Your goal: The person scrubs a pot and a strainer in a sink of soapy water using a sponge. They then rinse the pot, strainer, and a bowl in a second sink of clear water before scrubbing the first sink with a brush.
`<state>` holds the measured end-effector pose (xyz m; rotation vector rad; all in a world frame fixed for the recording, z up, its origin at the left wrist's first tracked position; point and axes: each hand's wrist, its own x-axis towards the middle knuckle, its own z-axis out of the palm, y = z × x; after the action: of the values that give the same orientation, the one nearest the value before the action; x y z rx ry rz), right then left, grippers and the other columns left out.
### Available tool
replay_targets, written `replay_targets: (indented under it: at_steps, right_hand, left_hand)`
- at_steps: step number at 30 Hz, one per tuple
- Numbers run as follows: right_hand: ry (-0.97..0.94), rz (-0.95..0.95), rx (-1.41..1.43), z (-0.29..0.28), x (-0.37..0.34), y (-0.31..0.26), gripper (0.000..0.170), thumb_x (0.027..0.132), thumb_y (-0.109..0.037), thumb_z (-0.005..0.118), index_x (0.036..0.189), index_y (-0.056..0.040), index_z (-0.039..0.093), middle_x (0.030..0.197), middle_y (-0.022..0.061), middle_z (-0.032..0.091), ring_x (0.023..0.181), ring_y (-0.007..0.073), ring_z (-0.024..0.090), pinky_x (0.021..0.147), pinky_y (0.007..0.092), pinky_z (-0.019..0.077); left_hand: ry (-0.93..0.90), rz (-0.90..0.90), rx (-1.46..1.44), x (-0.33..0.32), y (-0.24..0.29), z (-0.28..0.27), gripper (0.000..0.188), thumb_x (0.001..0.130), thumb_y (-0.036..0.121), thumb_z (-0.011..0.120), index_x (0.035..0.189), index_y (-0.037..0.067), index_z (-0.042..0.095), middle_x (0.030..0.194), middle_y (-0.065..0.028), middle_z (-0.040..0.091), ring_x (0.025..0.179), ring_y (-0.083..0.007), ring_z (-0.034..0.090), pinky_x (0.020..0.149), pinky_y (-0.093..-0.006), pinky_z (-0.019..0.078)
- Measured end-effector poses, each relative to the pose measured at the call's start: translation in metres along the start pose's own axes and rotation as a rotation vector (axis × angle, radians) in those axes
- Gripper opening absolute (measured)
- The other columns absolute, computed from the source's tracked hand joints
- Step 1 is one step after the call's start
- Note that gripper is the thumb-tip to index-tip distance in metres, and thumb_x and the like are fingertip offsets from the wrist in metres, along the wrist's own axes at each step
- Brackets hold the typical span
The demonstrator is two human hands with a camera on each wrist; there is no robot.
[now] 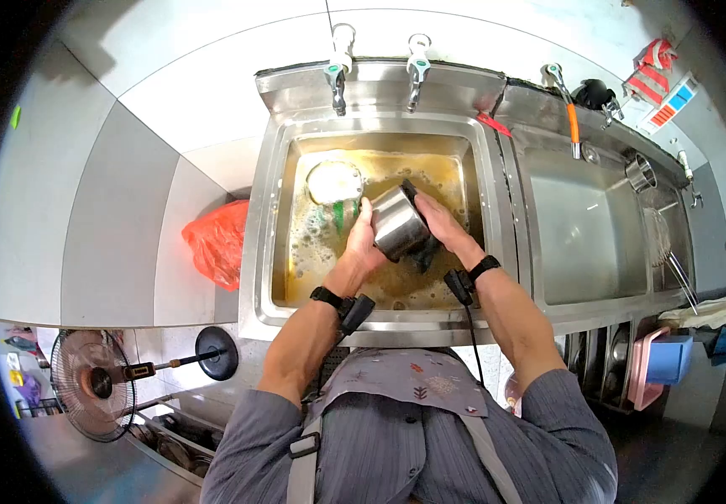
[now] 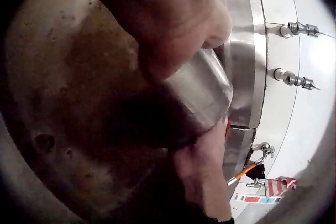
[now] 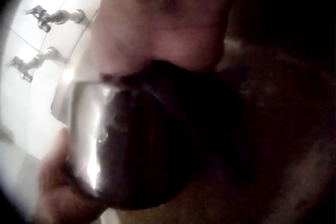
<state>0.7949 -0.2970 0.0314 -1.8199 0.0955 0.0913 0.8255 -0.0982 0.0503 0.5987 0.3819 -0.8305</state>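
A shiny steel cup [image 1: 398, 223] is tilted on its side above murky, foamy water in the left sink [image 1: 254, 277]. My left hand [image 1: 364, 244] grips its left side, fingers curled round the wall. At the cup's right end is my right hand [image 1: 440, 220], holding a dark cloth [image 1: 421, 255] against it; its fingertips are hidden. In the left wrist view the cup [image 2: 202, 95] lies between the left hand [image 2: 178, 29] and the right hand [image 2: 202, 166]. The right wrist view shows the cup [image 3: 126, 145] below the right hand [image 3: 157, 35].
A round pale item [image 1: 335, 182] and a green-striped piece sit in the foamy water. Two taps [image 1: 338, 84] stand behind this sink. The right sink [image 1: 585, 227] holds cloudy water, with a steel container [image 1: 640, 172] at its far right. A red bag [image 1: 218, 244] lies left.
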Motion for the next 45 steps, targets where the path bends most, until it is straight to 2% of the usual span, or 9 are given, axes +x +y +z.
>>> replay_targets:
  at_steps: [6, 11, 14, 19, 26, 31, 37, 40, 45]
  right_hand:
    - [0.137, 0.266, 0.214, 0.002, 0.003, 0.016, 0.062, 0.110, -0.043, 0.044, 0.155, -0.0010, 0.042, 0.162, 0.0128, 0.042, 0.148, 0.0246, 0.038, 0.121, 0.0350, 0.0273]
    - [0.336, -0.056, -0.024, 0.017, -0.010, -0.009, 0.056, 0.106, -0.036, 0.052, 0.143, 0.0072, 0.053, 0.148, 0.0235, 0.055, 0.138, 0.0357, 0.051, 0.117, 0.0405, 0.0356]
    - [0.381, -0.206, -0.152, 0.030, -0.020, -0.008, 0.054, 0.106, -0.032, 0.051, 0.143, 0.0066, 0.052, 0.149, 0.0259, 0.052, 0.140, 0.0389, 0.048, 0.118, 0.0419, 0.0348]
    - [0.354, -0.361, -0.227, 0.050, -0.043, -0.022, 0.050, 0.104, -0.021, 0.052, 0.147, 0.0042, 0.049, 0.153, 0.0254, 0.048, 0.144, 0.0389, 0.043, 0.120, 0.0426, 0.0322]
    - [0.140, -0.607, -0.730, 0.047, -0.065, -0.021, 0.046, 0.096, -0.014, 0.063, 0.139, 0.0011, 0.058, 0.149, 0.0189, 0.052, 0.143, 0.0447, 0.041, 0.119, 0.0501, 0.0369]
    - [-0.049, -0.601, -0.733, 0.044, -0.066, -0.024, 0.054, 0.096, -0.013, 0.063, 0.146, 0.0007, 0.049, 0.154, 0.0199, 0.046, 0.142, 0.0420, 0.044, 0.119, 0.0456, 0.0376]
    - [-0.133, -0.394, -0.542, 0.034, -0.039, -0.026, 0.057, 0.101, -0.022, 0.053, 0.151, 0.0015, 0.041, 0.157, 0.0209, 0.044, 0.144, 0.0374, 0.043, 0.120, 0.0420, 0.0360]
    - [-0.157, -0.279, -0.333, 0.026, -0.022, -0.018, 0.053, 0.107, -0.031, 0.048, 0.150, -0.0002, 0.046, 0.153, 0.0200, 0.051, 0.143, 0.0337, 0.047, 0.118, 0.0398, 0.0368]
    - [-0.161, -0.033, 0.091, 0.005, -0.008, -0.014, 0.056, 0.111, -0.042, 0.039, 0.140, 0.0012, 0.059, 0.140, 0.0118, 0.064, 0.127, 0.0219, 0.059, 0.112, 0.0348, 0.0419]
  left_hand:
    - [0.137, 0.120, 0.167, 0.018, 0.007, -0.025, 0.071, 0.101, 0.061, 0.055, 0.144, 0.004, 0.051, 0.141, -0.0149, 0.058, 0.124, -0.0336, 0.059, 0.104, -0.0575, 0.0496]
    - [0.253, 0.184, 0.260, 0.026, 0.021, -0.027, 0.073, 0.100, 0.054, 0.063, 0.143, -0.003, 0.048, 0.144, -0.0190, 0.055, 0.126, -0.0345, 0.058, 0.105, -0.0556, 0.0515]
    - [0.335, 0.233, 0.368, 0.042, 0.026, -0.037, 0.070, 0.099, 0.057, 0.063, 0.130, -0.005, 0.057, 0.120, -0.0159, 0.065, 0.106, -0.0275, 0.064, 0.088, -0.0494, 0.0561]
    - [0.493, 0.309, 0.644, 0.037, 0.026, -0.025, 0.061, 0.101, 0.061, 0.057, 0.098, 0.000, 0.066, 0.072, -0.0007, 0.048, 0.064, -0.0149, 0.041, 0.057, -0.0358, 0.0361]
    - [0.527, 0.335, 1.164, 0.048, 0.032, -0.035, 0.108, 0.092, 0.087, 0.032, 0.107, -0.013, 0.069, 0.102, -0.0278, 0.071, 0.091, -0.0389, 0.066, 0.087, -0.0499, 0.0492]
    - [0.192, 0.200, 1.752, 0.021, 0.044, -0.007, 0.112, 0.091, 0.089, 0.026, 0.099, -0.014, 0.072, 0.105, -0.0358, 0.069, 0.102, -0.0486, 0.067, 0.093, -0.0514, 0.0489]
    - [0.046, 0.347, 1.583, 0.011, 0.047, -0.022, 0.091, 0.094, 0.078, 0.049, 0.075, -0.009, 0.070, 0.075, -0.0205, 0.070, 0.077, -0.0300, 0.067, 0.077, -0.0445, 0.0526]
    - [-0.029, 0.069, 1.455, 0.004, 0.054, -0.023, 0.068, 0.093, 0.065, 0.064, 0.087, -0.002, 0.075, 0.080, -0.0137, 0.071, 0.070, -0.0186, 0.064, 0.063, -0.0383, 0.0513]
    - [0.009, 0.032, 1.110, -0.010, 0.046, -0.017, 0.070, 0.094, 0.063, 0.065, 0.109, -0.005, 0.071, 0.096, -0.0156, 0.074, 0.084, -0.0229, 0.069, 0.075, -0.0396, 0.0573]
